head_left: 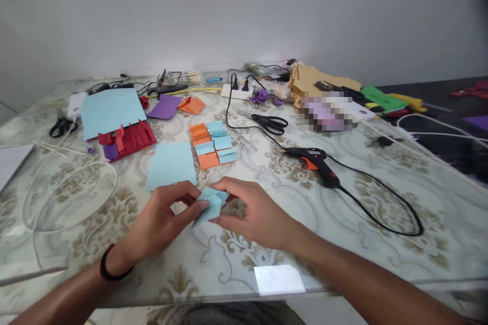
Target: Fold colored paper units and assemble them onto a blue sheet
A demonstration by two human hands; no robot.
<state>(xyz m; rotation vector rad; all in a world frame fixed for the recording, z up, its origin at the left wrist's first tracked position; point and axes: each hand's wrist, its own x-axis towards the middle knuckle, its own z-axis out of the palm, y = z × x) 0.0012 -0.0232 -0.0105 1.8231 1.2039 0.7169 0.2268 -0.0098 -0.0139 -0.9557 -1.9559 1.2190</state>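
Between my hands is a small folded piece of light blue paper [211, 206], held just above the table near its front. My left hand [163, 218] pinches its left side, thumb on top. On the right side, my right hand [253, 210] grips it between thumb and fingers, and part of the fold is hidden there. A flat light blue sheet [172, 165] lies just beyond my left hand. Past the held paper rest folded orange and light blue paper pieces [213, 144] in rows. Farther left is a red folded paper strip [127, 139] with upright flaps.
A black glue gun [316, 162] with its looping cord lies to the right. Black scissors [270, 123] and a white power strip [237, 91] are farther back. Toward the back left are a larger light blue sheet [110, 109] and a purple sheet [164, 106]. White cables cross both sides.
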